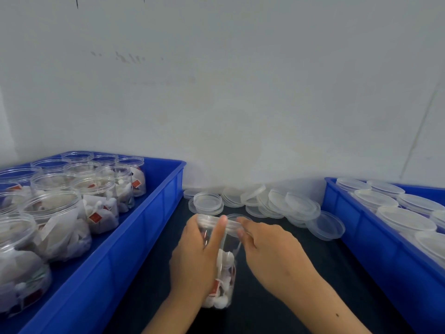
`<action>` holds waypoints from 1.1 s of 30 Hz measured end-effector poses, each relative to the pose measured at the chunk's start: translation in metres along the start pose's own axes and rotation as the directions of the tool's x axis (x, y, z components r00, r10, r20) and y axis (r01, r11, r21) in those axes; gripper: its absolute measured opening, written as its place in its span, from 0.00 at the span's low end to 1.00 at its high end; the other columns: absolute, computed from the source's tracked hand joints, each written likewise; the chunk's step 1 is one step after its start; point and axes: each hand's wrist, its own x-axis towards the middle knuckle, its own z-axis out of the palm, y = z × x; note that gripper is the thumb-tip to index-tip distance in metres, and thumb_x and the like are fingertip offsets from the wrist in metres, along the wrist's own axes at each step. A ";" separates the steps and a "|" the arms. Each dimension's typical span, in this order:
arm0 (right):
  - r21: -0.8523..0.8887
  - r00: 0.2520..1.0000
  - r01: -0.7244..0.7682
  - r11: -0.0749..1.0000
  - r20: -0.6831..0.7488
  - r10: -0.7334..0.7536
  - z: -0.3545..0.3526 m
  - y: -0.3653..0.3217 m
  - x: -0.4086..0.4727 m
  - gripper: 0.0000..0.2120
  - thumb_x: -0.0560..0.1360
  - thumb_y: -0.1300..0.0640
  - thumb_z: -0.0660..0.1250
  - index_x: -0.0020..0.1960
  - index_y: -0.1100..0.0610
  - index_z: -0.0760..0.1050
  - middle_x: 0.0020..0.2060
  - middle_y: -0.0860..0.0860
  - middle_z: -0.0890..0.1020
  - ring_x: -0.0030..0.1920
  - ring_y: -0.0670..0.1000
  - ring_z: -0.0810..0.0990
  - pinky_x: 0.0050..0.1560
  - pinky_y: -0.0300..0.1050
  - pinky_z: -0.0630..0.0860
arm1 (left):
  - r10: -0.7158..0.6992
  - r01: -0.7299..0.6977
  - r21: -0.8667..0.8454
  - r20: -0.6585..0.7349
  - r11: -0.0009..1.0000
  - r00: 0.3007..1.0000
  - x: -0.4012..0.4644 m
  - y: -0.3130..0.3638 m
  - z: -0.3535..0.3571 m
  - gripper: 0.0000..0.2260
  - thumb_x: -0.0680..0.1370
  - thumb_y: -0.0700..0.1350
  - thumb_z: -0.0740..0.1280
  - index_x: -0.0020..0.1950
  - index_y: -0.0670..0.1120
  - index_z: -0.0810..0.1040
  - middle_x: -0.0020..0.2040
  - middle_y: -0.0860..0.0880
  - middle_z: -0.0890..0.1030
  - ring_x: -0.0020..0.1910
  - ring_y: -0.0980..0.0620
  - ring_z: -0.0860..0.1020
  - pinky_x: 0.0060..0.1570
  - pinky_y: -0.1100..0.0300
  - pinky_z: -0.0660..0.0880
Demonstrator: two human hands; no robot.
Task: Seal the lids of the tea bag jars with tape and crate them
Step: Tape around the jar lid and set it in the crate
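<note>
We grip the clear plastic tea-bag jar (222, 268) with our left hand (195, 259), thumb along its side. Our right hand (267, 251) pinches its translucent round lid (216, 221) at the rim.

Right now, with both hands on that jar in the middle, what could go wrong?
The jar is tilted, gripped by the left hand alone, while the right hand works at the lid; it may slip or go on crooked. The loose lids piled just behind could get knocked. No tape is visible, so sealing may stall.
</note>
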 end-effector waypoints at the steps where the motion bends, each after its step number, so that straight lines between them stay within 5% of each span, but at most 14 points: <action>1: -0.022 1.000 0.006 1.000 0.005 -0.006 0.000 -0.001 -0.001 0.15 0.84 0.47 0.49 0.65 0.46 0.69 0.40 0.45 0.78 0.39 0.48 0.77 0.40 0.42 0.72 | -0.035 0.036 -0.018 0.023 0.999 0.999 0.002 0.000 -0.001 0.29 0.62 0.77 0.55 0.48 0.56 0.72 0.43 0.56 0.80 0.42 0.61 0.79 0.42 0.61 0.74; 5: -0.035 0.998 0.031 0.999 0.052 -0.029 -0.003 -0.003 -0.002 0.12 0.83 0.50 0.50 0.61 0.49 0.69 0.41 0.46 0.78 0.43 0.49 0.79 0.45 0.44 0.76 | -0.167 0.179 -0.119 0.102 0.977 0.981 0.006 -0.002 -0.005 0.42 0.48 0.82 0.64 0.50 0.54 0.76 0.43 0.55 0.82 0.44 0.58 0.80 0.46 0.57 0.77; 10: 0.251 0.986 -0.063 0.966 0.166 0.022 -0.009 0.003 0.000 0.19 0.82 0.42 0.52 0.70 0.43 0.66 0.62 0.44 0.77 0.59 0.47 0.77 0.62 0.47 0.73 | -0.204 0.223 -0.218 0.108 0.950 0.973 0.008 -0.001 -0.008 0.36 0.52 0.73 0.70 0.50 0.51 0.77 0.43 0.53 0.83 0.43 0.54 0.82 0.48 0.52 0.79; 15: 0.260 0.984 -0.094 0.961 0.170 0.051 -0.021 0.015 0.002 0.25 0.74 0.30 0.54 0.62 0.43 0.74 0.54 0.41 0.80 0.41 0.40 0.76 0.53 0.42 0.75 | -0.243 0.282 -0.299 0.161 0.912 0.957 0.014 -0.002 -0.014 0.35 0.51 0.69 0.71 0.50 0.49 0.79 0.44 0.51 0.84 0.41 0.54 0.82 0.39 0.61 0.74; 22: 0.147 0.990 -0.088 0.985 0.123 0.070 -0.015 0.020 0.005 0.21 0.75 0.31 0.55 0.55 0.44 0.75 0.48 0.43 0.80 0.48 0.43 0.78 0.54 0.46 0.76 | -0.227 0.325 -0.362 0.288 0.874 0.931 0.020 -0.005 -0.021 0.34 0.54 0.66 0.73 0.53 0.46 0.81 0.45 0.49 0.86 0.44 0.51 0.84 0.47 0.54 0.78; 27: 0.143 0.989 -0.093 0.985 0.128 0.075 -0.003 0.021 0.008 0.22 0.78 0.34 0.52 0.69 0.38 0.64 0.58 0.44 0.78 0.51 0.46 0.75 0.50 0.43 0.69 | -0.228 0.386 -0.405 0.386 0.829 0.894 0.021 -0.010 -0.025 0.33 0.57 0.64 0.73 0.54 0.44 0.81 0.46 0.46 0.86 0.45 0.49 0.85 0.48 0.53 0.79; 33: 0.073 0.999 -0.019 0.997 0.031 0.017 -0.001 0.020 0.008 0.22 0.78 0.35 0.50 0.72 0.36 0.61 0.45 0.42 0.79 0.46 0.44 0.77 0.48 0.41 0.72 | -0.173 0.393 -0.411 0.478 0.822 0.861 0.024 -0.013 -0.026 0.29 0.61 0.63 0.72 0.52 0.44 0.81 0.45 0.44 0.86 0.42 0.49 0.85 0.38 0.62 0.79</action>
